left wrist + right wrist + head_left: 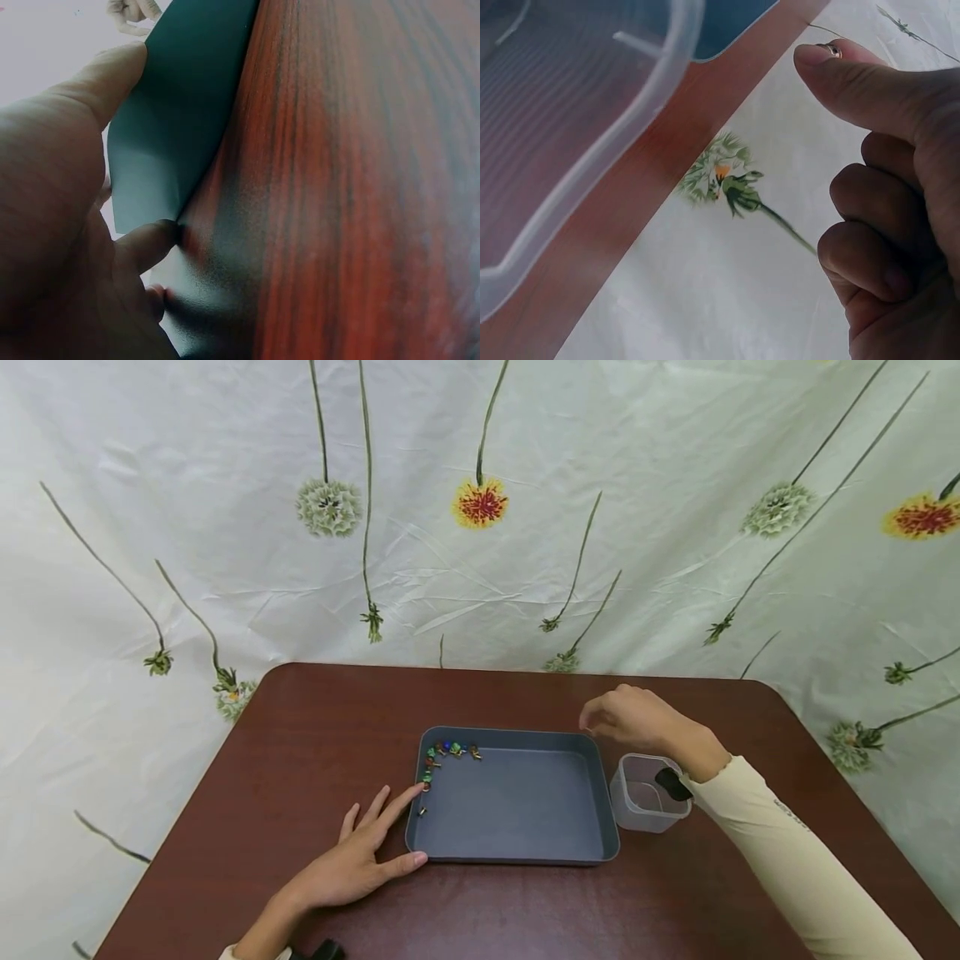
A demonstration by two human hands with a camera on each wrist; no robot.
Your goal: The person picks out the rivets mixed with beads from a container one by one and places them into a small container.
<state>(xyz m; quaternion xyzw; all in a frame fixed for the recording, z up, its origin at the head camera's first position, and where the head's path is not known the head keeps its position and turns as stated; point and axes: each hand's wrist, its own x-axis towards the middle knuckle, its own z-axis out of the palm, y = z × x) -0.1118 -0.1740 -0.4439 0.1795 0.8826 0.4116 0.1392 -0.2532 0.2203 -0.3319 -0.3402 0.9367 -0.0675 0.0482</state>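
Observation:
A shallow dark grey tray (517, 806) lies on the table. Small green, blue and red-brown pieces with gold-coloured parts (456, 749) line its far left corner and left side. My left hand (348, 864) rests at the tray's left side with fingers spread, thumb on the near left corner and a fingertip at the left rim. Above the table, past the tray's far right corner, my right hand (637, 718) pinches a small shiny gold-coloured piece (832, 49) between thumb and forefinger; most of it is hidden. Its other fingers are curled in.
A clear plastic container (637, 817) stands against the tray's right side, under my right wrist; its contents cannot be made out. The dark red-brown table (360, 710) has rounded far corners. Behind it hangs a white cloth (420, 568) printed with flowers.

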